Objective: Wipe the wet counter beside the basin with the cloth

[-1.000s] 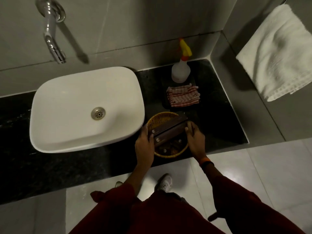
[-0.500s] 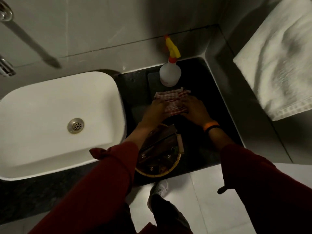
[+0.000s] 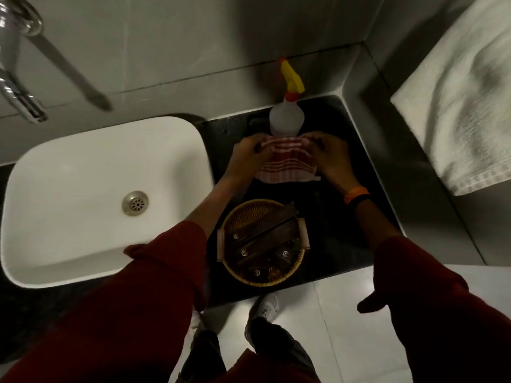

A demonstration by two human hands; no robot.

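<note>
The red-and-white striped cloth (image 3: pixel 286 161) hangs partly unfolded. Your left hand (image 3: pixel 250 153) and right hand (image 3: pixel 330 157) pinch its top corners.

Red-and-white striped cloth (image 3: pixel 287 161); white basin (image 3: pixel 91 194); black speckled worktop (image 3: pixel 340 233); yellow-and-red sprayer on white spray bottle (image 3: pixel 286 117).

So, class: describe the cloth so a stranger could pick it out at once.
Find the white basin; the dark counter lies to its right. There, between the spray bottle and the round wicker basket, both hands hold the cloth: the only red-and-white striped thing.
</note>
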